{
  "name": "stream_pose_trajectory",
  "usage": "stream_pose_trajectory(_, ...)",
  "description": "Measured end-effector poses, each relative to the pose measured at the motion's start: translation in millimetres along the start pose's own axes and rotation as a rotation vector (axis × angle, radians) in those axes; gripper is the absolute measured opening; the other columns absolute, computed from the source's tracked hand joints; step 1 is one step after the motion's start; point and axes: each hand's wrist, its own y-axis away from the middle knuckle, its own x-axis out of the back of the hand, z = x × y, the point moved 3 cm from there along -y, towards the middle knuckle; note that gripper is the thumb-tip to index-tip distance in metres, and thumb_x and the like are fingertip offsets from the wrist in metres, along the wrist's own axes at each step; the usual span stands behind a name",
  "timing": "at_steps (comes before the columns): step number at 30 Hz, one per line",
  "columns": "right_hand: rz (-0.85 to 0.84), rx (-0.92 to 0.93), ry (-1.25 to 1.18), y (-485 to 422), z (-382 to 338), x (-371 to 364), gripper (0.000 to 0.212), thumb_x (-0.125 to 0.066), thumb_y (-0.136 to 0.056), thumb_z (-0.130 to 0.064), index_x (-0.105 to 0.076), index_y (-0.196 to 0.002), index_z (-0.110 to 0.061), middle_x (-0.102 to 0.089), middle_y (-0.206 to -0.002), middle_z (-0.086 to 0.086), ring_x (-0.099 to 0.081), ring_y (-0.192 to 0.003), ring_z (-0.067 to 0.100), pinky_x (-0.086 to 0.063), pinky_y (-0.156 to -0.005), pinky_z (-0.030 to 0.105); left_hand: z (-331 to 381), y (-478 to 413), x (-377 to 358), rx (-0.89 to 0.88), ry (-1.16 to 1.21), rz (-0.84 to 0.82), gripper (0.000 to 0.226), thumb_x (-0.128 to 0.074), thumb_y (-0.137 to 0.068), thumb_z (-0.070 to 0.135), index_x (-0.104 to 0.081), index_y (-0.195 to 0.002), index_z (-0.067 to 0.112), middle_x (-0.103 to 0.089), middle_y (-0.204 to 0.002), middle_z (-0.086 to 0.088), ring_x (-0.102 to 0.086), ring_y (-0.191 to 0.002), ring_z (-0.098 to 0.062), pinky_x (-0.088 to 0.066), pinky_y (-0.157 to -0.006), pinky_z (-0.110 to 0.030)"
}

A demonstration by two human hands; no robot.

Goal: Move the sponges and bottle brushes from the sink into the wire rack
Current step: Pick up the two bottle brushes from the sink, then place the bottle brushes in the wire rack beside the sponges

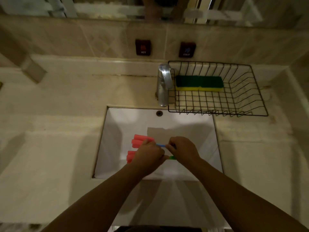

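Note:
Two bottle brushes with pink foam heads lie in the white sink. The upper brush has a blue handle, the lower brush a green one. My left hand is closed over both where the heads meet the handles. My right hand pinches the blue handle, and the green handle tip pokes out beneath it. Two green-and-yellow sponges lie side by side in the black wire rack at the back right.
A chrome tap stands between the sink and the rack's left edge. A grey patch lies on the sink floor behind my hands. Beige countertop runs on both sides; hot and cold labels are on the tiled wall.

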Motion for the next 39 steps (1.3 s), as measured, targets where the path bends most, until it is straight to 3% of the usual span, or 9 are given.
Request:
stream_pose_trajectory(5, 0.02, 0.008, 0.013, 1, -19, 36, 0.023, -0.056, -0.094, -0.035, -0.056, -0.073, -0.024, -0.055, -0.069, -0.004, -0.051, -0.064, 0.011, -0.044, -0.059, 0.027, 2, 4, 33, -0.019, -0.042, 0.072, 0.019, -0.057, -0.097, 0.033, -0.069, -0.098, 0.019, -0.069, -0.097, -0.001, -0.056, -0.098, -0.019, -0.033, -0.101, -0.036)
stream_pose_trajectory(9, 0.125, 0.022, 0.052, 4, -33, 69, 0.024, -0.058, -0.094, -0.035, -0.053, -0.071, -0.028, -0.05, -0.065, -0.008, -0.048, -0.059, 0.004, -0.031, -0.053, 0.018, 3, 7, 61, -0.022, -0.015, 0.197, 0.032, -0.047, -0.1, 0.043, -0.069, -0.092, 0.021, -0.069, -0.089, 0.001, -0.056, -0.091, -0.016, -0.034, -0.096, -0.035)
stream_pose_trajectory(19, 0.252, 0.028, 0.068, -6, -61, 130, 0.03, -0.055, -0.094, -0.04, -0.048, -0.065, -0.035, -0.052, -0.065, -0.007, -0.051, -0.059, 0.005, -0.035, -0.054, 0.018, -5, 5, 121, -0.083, -0.045, 0.399, 0.037, -0.041, -0.099, 0.05, -0.065, -0.083, 0.026, -0.069, -0.088, 0.004, -0.057, -0.092, -0.011, -0.034, -0.102, -0.039)
stream_pose_trajectory(26, 0.34, 0.063, 0.112, -10, -75, 156, 0.026, -0.056, -0.092, -0.042, -0.055, -0.068, -0.035, -0.053, -0.063, -0.009, -0.049, -0.058, 0.002, -0.031, -0.053, 0.015, -11, 4, 151, -0.078, -0.079, 0.468, 0.039, -0.035, -0.1, 0.052, -0.064, -0.093, 0.028, -0.069, -0.094, 0.004, -0.056, -0.091, -0.012, -0.036, -0.101, -0.038)
stream_pose_trajectory(31, 0.399, 0.095, 0.114, -17, -80, 175, 0.024, -0.058, -0.091, -0.044, -0.06, -0.07, -0.033, -0.058, -0.064, -0.008, -0.054, -0.06, 0.003, -0.046, -0.058, 0.019, -10, 3, 172, -0.099, -0.053, 0.519, 0.041, -0.028, -0.101, 0.049, -0.063, -0.094, 0.03, -0.068, -0.092, 0.007, -0.053, -0.084, -0.01, -0.036, -0.095, -0.036)
stream_pose_trajectory(36, 0.408, 0.114, 0.123, -17, -77, 181, 0.028, -0.059, -0.091, -0.042, -0.051, -0.064, -0.038, -0.054, -0.062, -0.009, -0.053, -0.058, 0.002, -0.043, -0.056, 0.017, -7, -2, 174, -0.104, -0.014, 0.548, 0.038, -0.032, -0.1, 0.048, -0.064, -0.091, 0.03, -0.069, -0.088, 0.007, -0.053, -0.082, -0.009, -0.036, -0.093, -0.033)
stream_pose_trajectory(39, 0.389, 0.108, 0.105, -15, -70, 183, 0.022, -0.059, -0.092, -0.041, -0.06, -0.072, -0.032, -0.059, -0.067, -0.006, -0.055, -0.063, 0.005, -0.049, -0.061, 0.024, -2, -6, 173, -0.109, -0.003, 0.565, 0.039, -0.034, -0.099, 0.048, -0.065, -0.086, 0.029, -0.069, -0.084, 0.007, -0.054, -0.079, -0.009, -0.035, -0.09, -0.033)
